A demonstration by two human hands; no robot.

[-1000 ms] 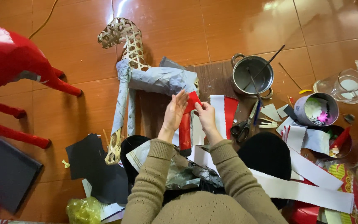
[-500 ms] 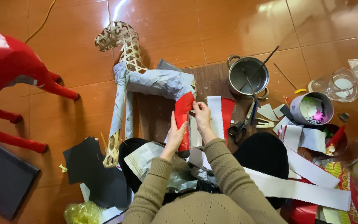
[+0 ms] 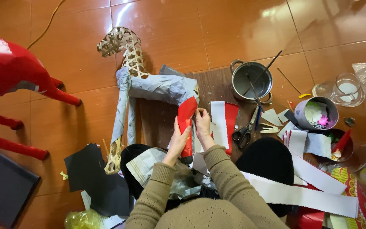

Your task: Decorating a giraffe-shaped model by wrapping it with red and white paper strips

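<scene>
Tiled floor (image 3: 234, 29); glossy red paper (image 3: 186, 123) wrapping woven horse (image 3: 149, 85)

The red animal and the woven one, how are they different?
The red animal is wholly covered in shiny red; the woven animal has a bare lattice head and neck and a grey-papered body. The left hand and right hand press red paper on the woven one's leg; nobody touches the red one. Both are long-legged figures on the floor.

Red paper strip (image 3: 187, 121) on a grey-papered, tan woven bamboo horse frame (image 3: 149, 85); olive knit sleeves (image 3: 217, 186).
</scene>
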